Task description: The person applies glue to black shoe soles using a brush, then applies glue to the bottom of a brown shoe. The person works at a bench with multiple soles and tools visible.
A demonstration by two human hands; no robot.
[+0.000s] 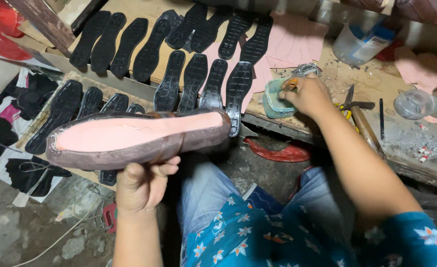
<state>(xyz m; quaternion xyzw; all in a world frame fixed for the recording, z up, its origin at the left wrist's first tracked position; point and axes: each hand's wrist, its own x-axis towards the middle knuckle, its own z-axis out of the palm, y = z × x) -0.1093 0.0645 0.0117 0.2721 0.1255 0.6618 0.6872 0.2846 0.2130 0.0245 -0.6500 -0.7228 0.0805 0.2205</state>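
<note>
Left hand has a firm grip on an upturned brown shoe – pink insole side up, held over the lap. Right hand is closed around a small tool dipped in the greenish glue tub at the bench edge – black rubber soles lie in rows just beyond.

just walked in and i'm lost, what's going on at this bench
A person sits at a cluttered workbench. The left hand holds up a brown shoe upper, bottom side up, showing its pink insole. The right hand reaches into a small pale green tub on the bench edge. Rows of black rubber soles lie on boards behind, and a hammer rests nearby.
</note>
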